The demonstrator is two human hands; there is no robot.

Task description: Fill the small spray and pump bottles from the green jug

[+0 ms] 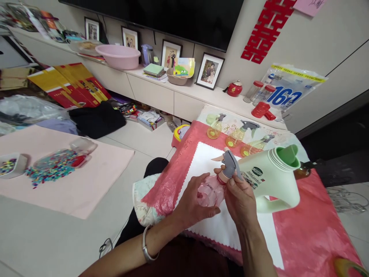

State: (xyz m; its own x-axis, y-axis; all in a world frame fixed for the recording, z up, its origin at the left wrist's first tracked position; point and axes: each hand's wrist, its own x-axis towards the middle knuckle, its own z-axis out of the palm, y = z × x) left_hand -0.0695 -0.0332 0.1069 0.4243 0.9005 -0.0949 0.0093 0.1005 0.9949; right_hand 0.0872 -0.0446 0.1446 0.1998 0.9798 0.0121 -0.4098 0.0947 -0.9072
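Observation:
A small spray bottle [211, 192] with a clear pink body and a grey and pink trigger head is tilted between both hands, above the white mat. My left hand [191, 202] cups the bottle's body, thumb along its lower side. My right hand [240, 196] is closed round the collar, just under the trigger head [230, 163]; some of its fingers are hidden behind the bottle. Right beside that hand stands a pale green watering can [278, 188] with an open green-rimmed mouth. Yellow spray bottles [235, 137] stand behind, at the table's far side.
A red cover [314, 215] and a scalloped white mat [198, 161] lie on the table. Glass jars [253, 91] and red lids [260, 109] sit on the cabinet behind. Coloured beads [54, 165] lie on a pink sheet [95, 184] at left.

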